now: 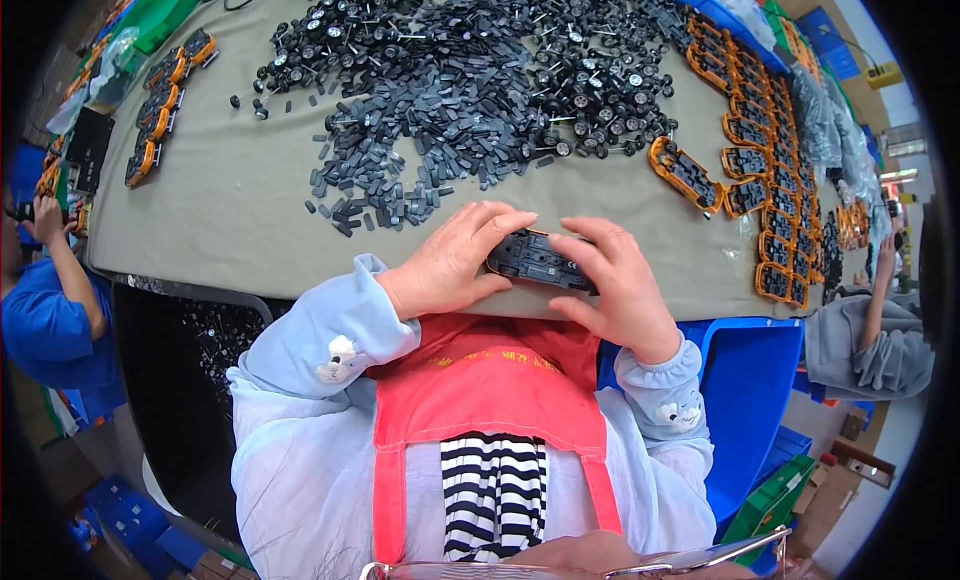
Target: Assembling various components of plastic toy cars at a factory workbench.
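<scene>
At the table's near edge a toy car point(540, 261) lies with its black underside up between my hands. My left hand point(452, 258) grips its left end, thumb along the near side and fingers over the far side. Curled over the right end is my right hand point(622, 280), its fingertips on the underside and its thumb at the near edge. A little orange of the body shows at the far side. Just beyond my hands is a spread of small dark oblong plastic pieces point(440, 130). Black wheels on metal axles point(600, 100) are heaped behind and beside them.
Orange toy cars point(775, 180) stand in rows at the right, with one car point(685, 175) set apart. More orange cars point(157, 115) line the left. A black bin point(190, 380) and a blue bin point(750, 400) flank my lap. Co-workers sit at both sides.
</scene>
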`<state>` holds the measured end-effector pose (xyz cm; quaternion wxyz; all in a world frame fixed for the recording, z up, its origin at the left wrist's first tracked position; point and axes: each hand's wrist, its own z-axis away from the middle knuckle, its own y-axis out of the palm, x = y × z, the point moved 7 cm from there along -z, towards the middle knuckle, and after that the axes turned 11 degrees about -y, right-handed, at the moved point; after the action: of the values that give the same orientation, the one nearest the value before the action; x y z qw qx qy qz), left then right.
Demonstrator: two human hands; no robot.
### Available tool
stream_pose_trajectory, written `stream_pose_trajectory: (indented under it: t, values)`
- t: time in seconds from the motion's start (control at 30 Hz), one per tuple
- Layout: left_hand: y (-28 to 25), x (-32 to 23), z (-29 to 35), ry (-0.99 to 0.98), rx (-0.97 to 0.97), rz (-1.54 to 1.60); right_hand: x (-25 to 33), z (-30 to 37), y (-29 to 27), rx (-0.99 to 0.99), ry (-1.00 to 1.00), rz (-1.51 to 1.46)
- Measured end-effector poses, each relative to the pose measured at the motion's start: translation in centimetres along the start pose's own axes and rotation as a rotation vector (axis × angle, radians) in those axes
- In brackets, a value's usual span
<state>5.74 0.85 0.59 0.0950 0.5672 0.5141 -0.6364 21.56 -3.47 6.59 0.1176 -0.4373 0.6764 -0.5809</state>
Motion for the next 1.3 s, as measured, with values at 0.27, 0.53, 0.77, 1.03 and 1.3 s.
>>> stream_pose_trajectory:
  t: [0.27, 0.53, 0.77, 1.03, 1.3]
  values:
    - [0.4, -3.1, -0.4, 0.11, -0.158, -0.236, -3.9, 4.6, 2.0, -0.115, 0.389, -0.247]
    - [1.8, -3.9, -1.1, 0.112, -0.074, -0.283, -4.7, 5.1, 2.6, -0.182, 0.433, -0.432]
    - [1.8, -3.7, -2.2, 0.056, -0.018, -0.207, -5.9, 5.1, 2.7, -0.158, 0.44, -0.652]
    - [2.1, -2.3, -1.3, 0.214, -0.124, -0.274, -8.5, 5.2, 3.5, -0.092, 0.726, -0.883]
    - [-0.2, -3.0, 0.0, 0.166, -0.272, -0.361, -7.0, 5.8, 3.9, -0.307, 0.701, -0.806]
